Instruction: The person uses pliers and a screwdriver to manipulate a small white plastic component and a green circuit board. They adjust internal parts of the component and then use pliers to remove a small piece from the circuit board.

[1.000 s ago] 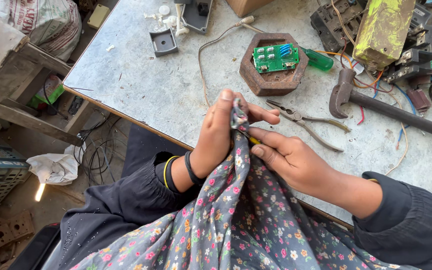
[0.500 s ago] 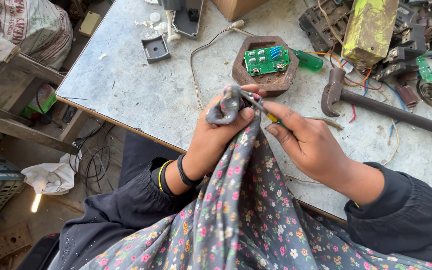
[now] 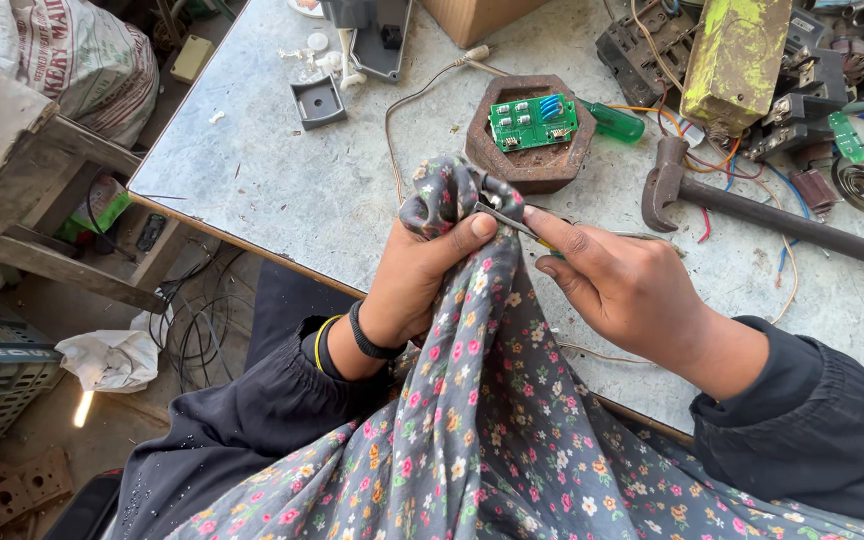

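Left hand (image 3: 422,285) bunches the flowered cloth (image 3: 472,400) over the pliers (image 3: 512,222), right hand (image 3: 617,285) pinching their handles, at the desk's (image 3: 282,180) near edge.

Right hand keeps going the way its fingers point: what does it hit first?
The floral cloth bunched in the left hand; the right hand points up-left at it, pliers already touching. Depth unclear.

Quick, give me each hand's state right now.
Left hand: closed, gripping the bunched floral cloth.
Right hand: closed, pinching a thin metal tool against the cloth.
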